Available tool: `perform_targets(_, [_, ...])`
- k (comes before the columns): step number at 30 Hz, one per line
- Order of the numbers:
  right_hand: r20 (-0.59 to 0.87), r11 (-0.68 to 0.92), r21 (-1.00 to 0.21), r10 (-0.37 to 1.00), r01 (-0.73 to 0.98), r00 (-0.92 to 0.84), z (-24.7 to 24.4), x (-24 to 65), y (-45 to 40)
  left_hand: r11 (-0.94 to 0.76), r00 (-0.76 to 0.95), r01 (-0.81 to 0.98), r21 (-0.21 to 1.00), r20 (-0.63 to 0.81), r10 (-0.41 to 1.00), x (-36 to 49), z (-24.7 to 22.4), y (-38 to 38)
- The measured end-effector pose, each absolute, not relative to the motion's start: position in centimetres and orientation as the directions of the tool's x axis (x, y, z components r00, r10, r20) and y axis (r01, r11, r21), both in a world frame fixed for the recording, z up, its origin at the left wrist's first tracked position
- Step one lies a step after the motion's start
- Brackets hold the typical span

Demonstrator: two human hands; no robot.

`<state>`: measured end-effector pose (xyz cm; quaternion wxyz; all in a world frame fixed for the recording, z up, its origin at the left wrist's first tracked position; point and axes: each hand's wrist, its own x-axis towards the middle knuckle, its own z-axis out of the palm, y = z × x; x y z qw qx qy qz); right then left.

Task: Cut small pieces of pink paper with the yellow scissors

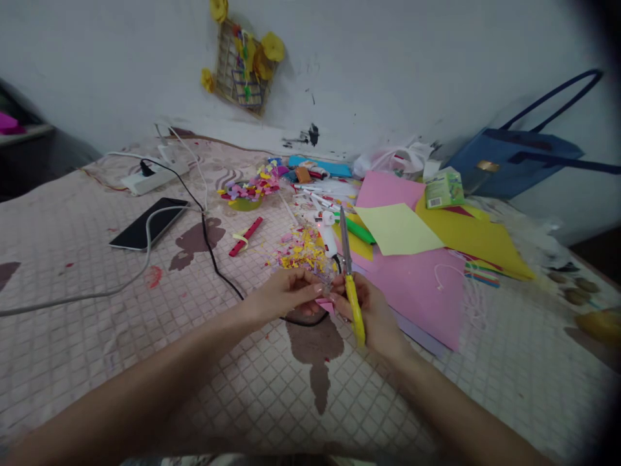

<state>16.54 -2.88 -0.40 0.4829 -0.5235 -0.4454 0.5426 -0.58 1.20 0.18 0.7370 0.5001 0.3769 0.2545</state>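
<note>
Near the middle of the patterned cloth, my left hand [295, 292] is closed on a small pink paper piece [326, 304]. Close beside it, my right hand [369, 310] is closed round yellow-handled scissors [354, 304], whose blades point up and away from me. The fingertips of both hands nearly meet at the pink piece; finer detail there is blurred. Just beyond my hands lie a heap of yellow and pink paper scraps [308, 249] and a white glue gun [327, 233].
Pink sheets [422, 291], a pale yellow sheet [400, 230] and a blue bag [519, 155] are to the right. A tablet [148, 224], a power strip [155, 178] and cables lie left. A bowl of paper pieces [247, 194] stands behind a red stick [246, 236].
</note>
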Motion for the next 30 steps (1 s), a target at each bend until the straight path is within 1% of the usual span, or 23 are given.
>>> perform_targets(3, [-0.110,-0.109,-0.993,0.994,-0.049,0.018,-0.4,16.4,-2.9,0.412,0.619,0.012,0.911,-0.330,0.712,-0.5,-0.2,1.0])
perform_targets(6, [-0.097,-0.097,-0.995,0.995,-0.020,0.035,-0.4,16.5,-2.9,0.402,0.645,-0.013,0.916,-0.300,0.703,-0.7,-0.6,1.2])
perform_targets(9, [-0.094,-0.094,-0.996,0.995,0.004,0.036,-0.4,16.7,-2.8,0.314,0.611,-0.033,0.949,-0.230,0.758,-0.9,-0.6,1.5])
perform_targets(13, [-0.086,-0.085,-0.996,0.996,-0.023,0.040,-0.7,17.1,-2.7,0.165,0.565,-0.052,0.985,-0.107,0.818,-0.9,-0.4,1.7])
perform_targets(16, [-0.112,-0.110,-0.993,0.992,-0.054,0.051,-0.9,17.2,-2.7,0.017,0.574,-0.036,0.999,0.007,0.819,-0.7,-0.2,1.3])
perform_targets(18, [-0.129,-0.124,-0.988,0.990,-0.087,0.062,-0.9,17.2,-2.7,-0.137,0.595,0.020,0.990,0.098,0.798,-0.6,0.0,1.0])
perform_targets(21, [-0.152,-0.140,-0.977,0.986,-0.158,0.068,-0.7,17.2,-2.8,-0.400,0.624,0.142,0.905,0.232,0.746,-0.5,0.2,0.5])
perform_targets(23, [-0.170,-0.153,-0.969,0.983,-0.195,0.071,-0.5,17.1,-2.8,-0.506,0.617,0.184,0.843,0.301,0.727,-0.4,0.3,0.3])
perform_targets(26, [-0.190,-0.170,-0.960,0.979,-0.222,0.073,-0.4,16.9,-2.9,-0.543,0.569,0.181,0.820,0.363,0.738,-0.4,0.3,0.3])
perform_targets(28, [-0.194,-0.176,-0.958,0.979,-0.227,0.062,-0.2,16.9,-2.9,-0.516,0.541,0.171,0.839,0.358,0.761,-0.4,0.2,0.4])
perform_targets(30, [-0.196,-0.182,-0.958,0.979,-0.224,0.046,0.0,16.8,-3.1,-0.457,0.526,0.144,0.878,0.323,0.787,-0.4,0.0,0.5])
